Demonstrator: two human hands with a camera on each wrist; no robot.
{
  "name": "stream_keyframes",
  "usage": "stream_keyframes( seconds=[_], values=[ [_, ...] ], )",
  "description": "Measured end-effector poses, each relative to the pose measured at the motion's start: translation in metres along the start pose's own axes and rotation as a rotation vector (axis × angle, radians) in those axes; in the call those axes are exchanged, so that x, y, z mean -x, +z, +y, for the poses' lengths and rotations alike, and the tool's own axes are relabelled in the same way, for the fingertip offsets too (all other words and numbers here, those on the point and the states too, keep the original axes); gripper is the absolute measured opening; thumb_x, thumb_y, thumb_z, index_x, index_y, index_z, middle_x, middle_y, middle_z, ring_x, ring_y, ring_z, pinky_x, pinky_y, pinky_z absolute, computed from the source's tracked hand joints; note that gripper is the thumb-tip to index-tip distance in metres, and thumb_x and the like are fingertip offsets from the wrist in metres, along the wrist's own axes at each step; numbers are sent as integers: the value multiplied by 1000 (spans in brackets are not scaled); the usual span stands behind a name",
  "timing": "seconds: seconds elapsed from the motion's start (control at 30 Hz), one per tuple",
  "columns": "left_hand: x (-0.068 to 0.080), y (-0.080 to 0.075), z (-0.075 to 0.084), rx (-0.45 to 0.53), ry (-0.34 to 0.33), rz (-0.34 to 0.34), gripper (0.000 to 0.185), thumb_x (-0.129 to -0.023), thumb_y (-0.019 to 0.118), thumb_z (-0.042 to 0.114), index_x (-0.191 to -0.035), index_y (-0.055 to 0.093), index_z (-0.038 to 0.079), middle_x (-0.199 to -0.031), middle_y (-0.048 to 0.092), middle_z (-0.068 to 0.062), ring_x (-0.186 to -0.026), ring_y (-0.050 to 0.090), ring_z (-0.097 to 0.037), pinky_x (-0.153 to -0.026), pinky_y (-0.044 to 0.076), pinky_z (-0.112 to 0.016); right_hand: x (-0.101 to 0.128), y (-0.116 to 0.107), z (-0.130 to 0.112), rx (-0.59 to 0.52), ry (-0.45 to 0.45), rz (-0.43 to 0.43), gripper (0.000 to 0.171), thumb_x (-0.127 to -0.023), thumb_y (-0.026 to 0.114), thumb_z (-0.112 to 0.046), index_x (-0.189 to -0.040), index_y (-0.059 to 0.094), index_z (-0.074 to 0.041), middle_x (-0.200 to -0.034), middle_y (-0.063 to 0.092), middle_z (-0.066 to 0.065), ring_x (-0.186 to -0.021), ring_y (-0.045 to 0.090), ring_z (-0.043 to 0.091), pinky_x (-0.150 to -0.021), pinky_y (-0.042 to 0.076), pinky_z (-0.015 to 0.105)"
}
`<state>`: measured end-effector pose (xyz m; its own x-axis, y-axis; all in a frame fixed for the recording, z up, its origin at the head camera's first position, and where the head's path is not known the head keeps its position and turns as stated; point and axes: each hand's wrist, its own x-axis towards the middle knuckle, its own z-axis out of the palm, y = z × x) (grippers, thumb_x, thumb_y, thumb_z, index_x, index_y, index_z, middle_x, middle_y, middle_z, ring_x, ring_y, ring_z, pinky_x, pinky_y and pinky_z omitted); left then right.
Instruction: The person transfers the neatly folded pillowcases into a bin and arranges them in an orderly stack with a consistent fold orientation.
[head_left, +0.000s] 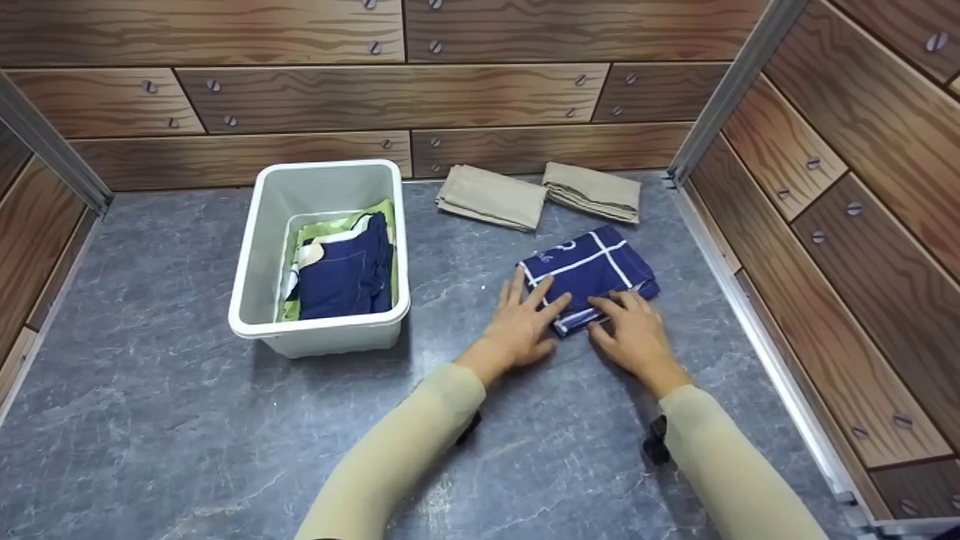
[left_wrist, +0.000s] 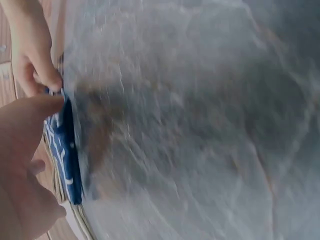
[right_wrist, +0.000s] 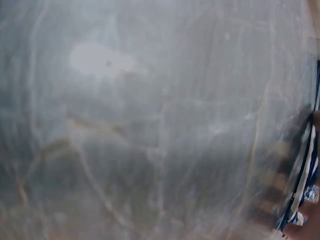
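Observation:
A folded navy cloth [head_left: 581,274] with white lines and a small white print lies on the floor, its corners slightly askew. My left hand [head_left: 521,326] rests at its left near corner, fingers spread over the cloth's edge. At the near right side, my right hand [head_left: 634,334] touches the top with bent, relaxed fingers, its thumb by the near edge. The left wrist view catches the folded edge of the navy cloth [left_wrist: 67,150] beside my left thumb. Only a sliver of the navy cloth [right_wrist: 302,175] shows in the right wrist view.
Two folded beige cloths [head_left: 491,196] [head_left: 592,191] lie behind the navy one, near the back wall. A white plastic bin [head_left: 326,330] stands to the left, holding folded navy and green fabric [head_left: 349,274]. Wood-patterned panels with metal rails [head_left: 765,337] border the marbled grey floor.

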<state>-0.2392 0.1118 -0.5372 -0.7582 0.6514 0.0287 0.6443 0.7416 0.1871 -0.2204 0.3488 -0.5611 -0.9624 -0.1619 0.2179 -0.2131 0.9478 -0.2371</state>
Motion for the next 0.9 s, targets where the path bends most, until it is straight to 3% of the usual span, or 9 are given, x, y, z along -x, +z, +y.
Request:
stream_keyframes(
  seconds=[0.17, 0.43, 0.57, 0.73, 0.9],
  values=[
    [5, 0, -14, 34, -10, -89, 84, -90, 55, 66, -159, 22, 33, -168, 6, -10, -149, -5, -49, -120, 8, -64, 0, -1, -2, -42, -48, -40, 45, -84, 67, -27, -128, 67, -18, -135, 57, 19, -136, 42, 45, -105, 35, 68],
    [14, -2, -34, 34, 66, -195, 81, -90, 54, 69, -158, 25, 36, -168, 10, -9, -153, 3, -38, -120, 12, -63, 4, -6, -6, -38, -49, -126, 45, -90, 62, -31, -134, 63, -24, -148, 49, 14, -145, 27, 47, -109, 21, 76],
    [19, -3, -36, 16, 70, -201, 80, -90, 52, 70, -158, 25, 38, -168, 12, -7, -153, 6, -37, -120, 12, -64, 2, -7, -18, 4, -47, -117, 48, -94, 59, -45, -137, 61, -25, -152, 44, 14, -147, 24, 45, -112, 15, 75],
    [29, -2, -33, -51, 34, -181, 79, -90, 48, 73, -158, 24, 39, -167, 15, -6, -153, 12, -36, -119, 16, -63, 1, -4, -43, 26, -138, -130, 73, -88, 56, -71, -145, 53, -25, -158, 37, 15, -148, 20, 45, -115, 13, 72],
    [38, -3, -31, -77, 9, -145, 72, -93, 46, 70, -156, 30, 39, -164, 26, -6, -149, 25, -37, -117, 23, -63, -1, -2, -59, 58, -250, -173, 76, -83, 63, -70, -143, 55, -23, -152, 45, 15, -146, 29, 43, -116, 20, 68]
  ],
)
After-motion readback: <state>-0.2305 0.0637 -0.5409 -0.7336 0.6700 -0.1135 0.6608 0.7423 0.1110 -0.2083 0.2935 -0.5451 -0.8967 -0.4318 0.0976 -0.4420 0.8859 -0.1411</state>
